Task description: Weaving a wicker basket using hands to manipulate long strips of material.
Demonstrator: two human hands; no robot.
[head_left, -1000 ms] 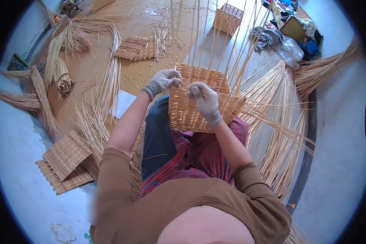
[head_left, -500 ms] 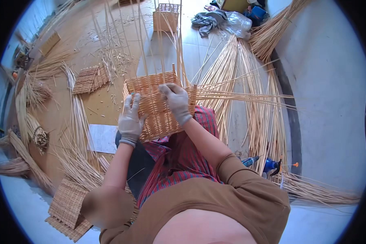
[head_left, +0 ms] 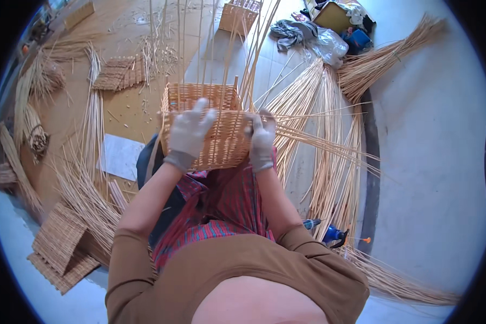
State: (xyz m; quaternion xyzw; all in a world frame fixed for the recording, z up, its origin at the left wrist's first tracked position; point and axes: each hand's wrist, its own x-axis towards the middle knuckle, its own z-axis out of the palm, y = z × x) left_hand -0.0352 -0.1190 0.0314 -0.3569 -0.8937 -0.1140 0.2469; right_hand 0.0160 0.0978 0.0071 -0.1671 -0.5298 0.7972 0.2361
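A square, open-topped wicker basket (head_left: 221,150) rests over my lap, with long loose strands (head_left: 232,59) rising from its rim. My left hand (head_left: 190,129), in a pale work glove, lies against the near wall. Its fingers stretch up apart past the rim, slightly smeared by motion. At the basket's right corner my right hand (head_left: 262,141), gloved too, has its fingers curled round the woven edge. Several strands stick out to the right beside it. What lies under the right fingers is partly hidden.
Fanned bundles of cane (head_left: 329,135) spread across the floor at the right. Flat woven panels (head_left: 65,235) lie at the lower left, others (head_left: 119,74) farther off. A finished-looking woven box (head_left: 238,19) stands ahead. A blue bottle (head_left: 333,234) is by my right elbow.
My right hand has shifted from the middle of the near rim to the right corner. My left hand has moved rightward onto the near wall. The whole view has shifted a little.
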